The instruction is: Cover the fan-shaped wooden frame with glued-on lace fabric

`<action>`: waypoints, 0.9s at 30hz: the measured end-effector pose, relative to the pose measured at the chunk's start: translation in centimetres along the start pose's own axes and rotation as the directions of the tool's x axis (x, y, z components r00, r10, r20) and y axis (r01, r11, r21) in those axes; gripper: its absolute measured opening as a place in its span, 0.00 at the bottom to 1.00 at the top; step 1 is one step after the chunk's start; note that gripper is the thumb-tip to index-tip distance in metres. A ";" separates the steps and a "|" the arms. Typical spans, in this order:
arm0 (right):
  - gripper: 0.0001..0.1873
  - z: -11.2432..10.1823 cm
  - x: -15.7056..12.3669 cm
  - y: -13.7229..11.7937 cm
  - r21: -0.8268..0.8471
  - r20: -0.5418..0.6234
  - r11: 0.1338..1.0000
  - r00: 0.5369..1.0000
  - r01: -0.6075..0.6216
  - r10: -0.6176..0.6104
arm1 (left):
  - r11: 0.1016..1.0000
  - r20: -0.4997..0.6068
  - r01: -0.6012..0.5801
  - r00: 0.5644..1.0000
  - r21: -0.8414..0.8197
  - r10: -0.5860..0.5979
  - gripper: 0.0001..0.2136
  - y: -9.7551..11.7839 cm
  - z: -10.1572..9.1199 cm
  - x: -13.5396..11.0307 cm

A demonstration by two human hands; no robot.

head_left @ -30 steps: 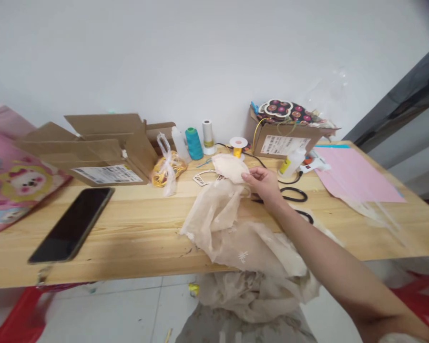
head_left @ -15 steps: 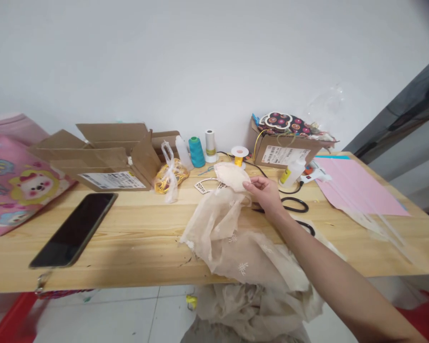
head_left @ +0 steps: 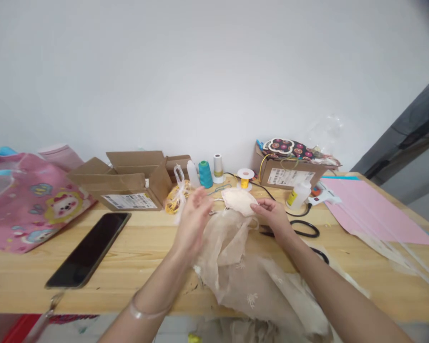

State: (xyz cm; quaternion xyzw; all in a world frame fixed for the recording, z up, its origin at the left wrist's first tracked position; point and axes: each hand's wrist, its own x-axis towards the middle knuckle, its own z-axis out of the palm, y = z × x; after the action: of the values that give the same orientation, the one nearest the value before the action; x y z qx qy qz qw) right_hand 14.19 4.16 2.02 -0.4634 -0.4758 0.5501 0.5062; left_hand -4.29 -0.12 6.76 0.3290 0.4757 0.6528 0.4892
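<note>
- Head view: right hand [head_left: 277, 219] pinches a pale fan-shaped piece [head_left: 239, 201] by its edge.
- Left hand [head_left: 193, 221], blurred, loosely uncurled beside sheer beige fabric [head_left: 236, 276].

A plain, pale grey-white wall [head_left: 200, 71] is filling the upper part of the view, its smooth surface rising behind the furniture. A light wooden table [head_left: 143, 245] is extending across the width below, its visible grain running chiefly from side to side. Along the right margin, a dark, glossy surface [head_left: 407, 119] is slanting upward and outward, with a smooth grey surface [head_left: 422, 176] lying beneath it. Below the table's front edge, pale floor [head_left: 175, 328] is showing in a narrow strip; at lower left, a bright red form [head_left: 21, 328], probably a stool but heavily cropped, is protruding. Soft, diffuse light is falling over the room.
</note>
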 end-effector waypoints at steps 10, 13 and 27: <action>0.14 -0.1 0.3 0.0 0.090 0.009 0.996 1.000 -0.017 0.016 | 0.958 0.290 0.218 0.944 -0.185 -0.159 0.20 -4.3 2.7 1.6; 0.13 0.0 0.3 0.2 0.106 0.065 0.993 0.997 -0.051 0.044 | 0.923 0.368 0.322 0.901 -0.213 -0.229 0.16 -5.0 2.6 0.8; 0.13 0.4 0.3 0.5 0.110 0.139 0.987 0.986 -0.113 0.097 | 0.885 0.324 0.406 0.889 -0.230 -0.324 0.12 -6.5 2.2 0.3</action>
State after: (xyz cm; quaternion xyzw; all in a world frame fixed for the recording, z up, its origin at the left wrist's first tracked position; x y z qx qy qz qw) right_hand 13.72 4.41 1.56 -0.4196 -0.4501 0.6328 0.4701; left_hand -0.32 1.31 1.37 0.2449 0.3550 0.5583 0.7087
